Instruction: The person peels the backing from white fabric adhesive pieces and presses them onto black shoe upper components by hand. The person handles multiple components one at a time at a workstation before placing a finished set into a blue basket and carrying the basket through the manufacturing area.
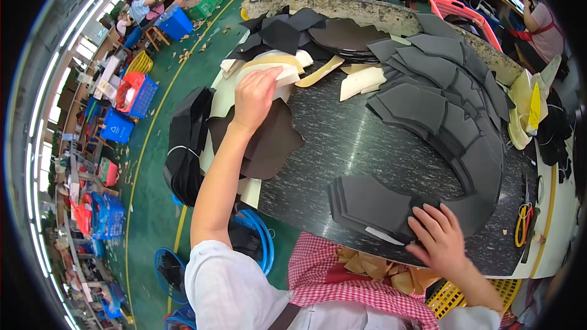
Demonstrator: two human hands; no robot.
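My left hand (255,99) reaches to the far left of the black speckled table, its fingers closed at the edge of a cream cut piece (275,73) on a small pile. Below that wrist lie dark brown scalloped pieces (275,140). At the near edge my right hand (437,235) rests with fingers spread on dark grey cut foam pieces (373,205). These overlap in a long curved row that sweeps up the right side. A narrow white strip (384,236) lies beside my right fingers.
Black pieces tied in a bundle (186,146) hang at the table's left edge. Yellow-handled scissors (523,225) lie at the right. A rough stone-like ledge (342,11) bounds the far side. Beyond it are a pink basket (465,15) and people working. Blue baskets (260,238) stand at lower left.
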